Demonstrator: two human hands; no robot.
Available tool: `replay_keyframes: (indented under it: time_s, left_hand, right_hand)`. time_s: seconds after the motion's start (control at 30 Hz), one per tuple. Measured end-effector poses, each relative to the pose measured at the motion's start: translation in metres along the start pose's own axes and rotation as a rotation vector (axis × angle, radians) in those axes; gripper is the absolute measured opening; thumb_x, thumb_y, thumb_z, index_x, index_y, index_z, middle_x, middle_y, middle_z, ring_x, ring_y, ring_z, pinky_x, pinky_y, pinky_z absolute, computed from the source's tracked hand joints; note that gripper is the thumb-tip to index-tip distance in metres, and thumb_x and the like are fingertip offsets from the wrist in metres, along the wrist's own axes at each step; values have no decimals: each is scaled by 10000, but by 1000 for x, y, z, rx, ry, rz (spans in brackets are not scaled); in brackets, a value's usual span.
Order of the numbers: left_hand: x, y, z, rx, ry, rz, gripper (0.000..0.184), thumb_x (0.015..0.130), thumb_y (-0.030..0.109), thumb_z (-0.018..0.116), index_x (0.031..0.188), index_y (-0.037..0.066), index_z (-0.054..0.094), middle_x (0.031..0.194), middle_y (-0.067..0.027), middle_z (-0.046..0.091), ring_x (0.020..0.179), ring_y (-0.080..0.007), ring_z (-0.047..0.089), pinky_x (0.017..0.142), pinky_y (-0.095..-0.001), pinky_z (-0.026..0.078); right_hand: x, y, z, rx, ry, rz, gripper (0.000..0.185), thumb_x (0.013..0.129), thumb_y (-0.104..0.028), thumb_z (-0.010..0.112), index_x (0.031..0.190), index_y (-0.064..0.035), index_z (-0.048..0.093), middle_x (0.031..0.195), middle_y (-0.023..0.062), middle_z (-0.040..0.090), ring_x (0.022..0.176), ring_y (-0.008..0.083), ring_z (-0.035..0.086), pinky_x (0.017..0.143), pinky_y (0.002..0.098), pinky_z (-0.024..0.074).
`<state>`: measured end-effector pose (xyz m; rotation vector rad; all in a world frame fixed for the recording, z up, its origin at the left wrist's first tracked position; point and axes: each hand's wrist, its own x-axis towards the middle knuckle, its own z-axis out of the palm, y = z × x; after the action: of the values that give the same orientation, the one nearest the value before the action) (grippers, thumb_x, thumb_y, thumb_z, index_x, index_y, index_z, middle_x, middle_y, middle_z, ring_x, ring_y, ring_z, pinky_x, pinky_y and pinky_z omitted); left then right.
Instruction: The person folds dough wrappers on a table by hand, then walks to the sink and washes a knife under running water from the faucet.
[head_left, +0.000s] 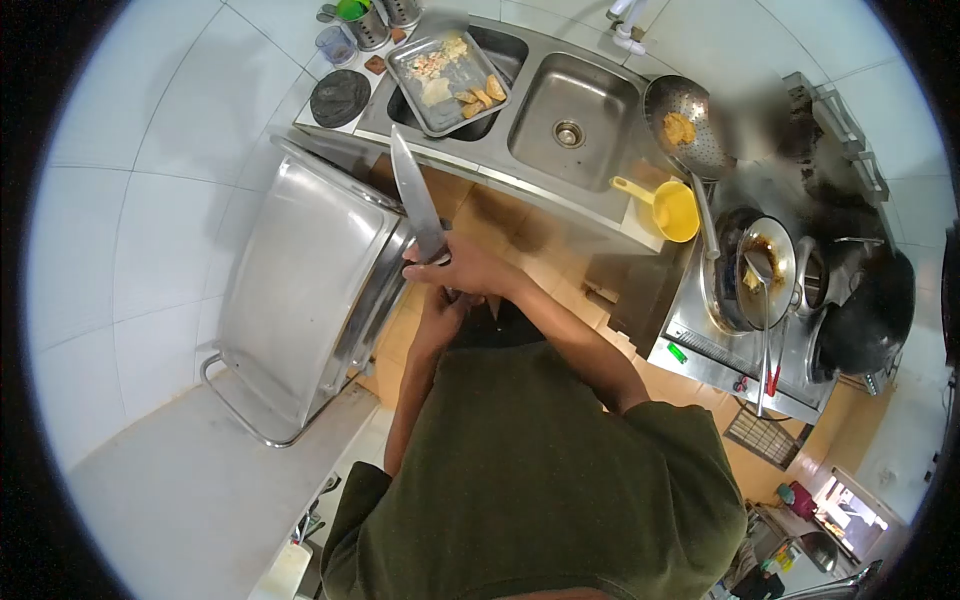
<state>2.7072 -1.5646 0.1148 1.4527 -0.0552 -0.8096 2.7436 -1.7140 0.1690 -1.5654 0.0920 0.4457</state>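
Note:
My right hand (468, 266) is closed around the lower end of a large kitchen knife (416, 195), its thumb and fingers at the base of the blade. The broad blade points up and away, towards the sink edge. My left hand (440, 316) is just below the right, close to my body, with its fingers curled. What it holds is mostly hidden; a small dark part shows between the two hands. Beyond the blade tip, a metal tray (440, 112) with chopped pale food and yellow-brown pieces (482, 97) rests over the left sink basin.
A steel sink basin (567, 100) is ahead. To the right are a yellow dipper (675, 211), a perforated strainer (695, 150) holding food, and a wok (777, 245) with a ladle (765, 320) on the stove. A metal-topped cart (300, 280) stands at left.

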Motion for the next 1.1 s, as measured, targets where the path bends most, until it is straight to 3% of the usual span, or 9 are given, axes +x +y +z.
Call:
replay_keyframes:
  time_s: [0.07,0.17,0.33,0.47,0.57,0.77,0.9,1.03,1.1]
  left_hand:
    - [12,6,5,-5,-4,57,202,896,43,636,1088,-4,593,912,-45,641,829,-119,613,687,-262,470]
    - [28,24,23,-52,78,54,203,892,62,649,1078,-1,598,914,-53,640,823,-123,613,709,-267,481]
    - [79,36,23,26,-117,-4,186,898,88,650,1050,-3,594,856,-44,637,790,-129,614,707,-284,496]
    - [142,68,19,164,-315,72,170,919,131,668,1033,24,600,863,-29,648,787,-133,617,720,-312,496]
    - [187,79,17,159,-384,182,158,905,122,644,980,-5,589,812,-31,628,728,-123,595,646,-290,484]
    - [245,76,24,261,-570,147,147,890,88,653,982,-5,584,794,-40,631,714,-126,597,654,-290,487]
    - [253,89,29,204,-565,148,151,871,72,673,974,-16,605,811,-47,651,734,-135,622,667,-293,503]
    - [257,86,22,258,-471,-10,141,863,28,658,990,-19,616,860,-63,670,784,-138,632,704,-298,509]
    - [261,87,22,211,-456,32,114,867,48,661,954,-16,624,887,-62,670,803,-130,626,708,-289,501]
  right_hand:
    - [1,-13,-12,20,8,-50,554,781,-440,791,1107,-12,661,1022,113,696,963,199,646,877,328,487]
    - [10,-10,-30,57,31,-95,569,782,-425,797,1127,1,645,1034,103,691,965,183,641,879,325,485]
    - [31,-8,-67,43,213,-38,586,787,-415,800,1140,18,624,999,93,682,926,181,641,855,318,494]
    - [62,-14,-103,108,360,-59,498,830,-362,768,1131,10,631,950,82,685,888,171,644,833,311,497]
    - [76,-26,-133,12,462,-73,396,861,-281,723,1130,-3,637,944,83,682,895,165,640,833,313,496]
    - [86,-22,-169,64,605,-60,379,850,-233,705,1140,0,634,955,83,680,914,158,635,853,315,492]
    - [93,-20,-174,110,618,-34,387,843,-233,702,1145,0,633,948,84,682,911,155,633,851,317,495]
    - [101,-22,-174,162,603,-14,398,840,-234,694,1156,-1,632,955,92,682,913,156,630,840,320,501]
    - [105,-23,-178,146,570,-8,400,837,-235,695,1151,4,632,965,108,677,906,164,630,835,324,502]
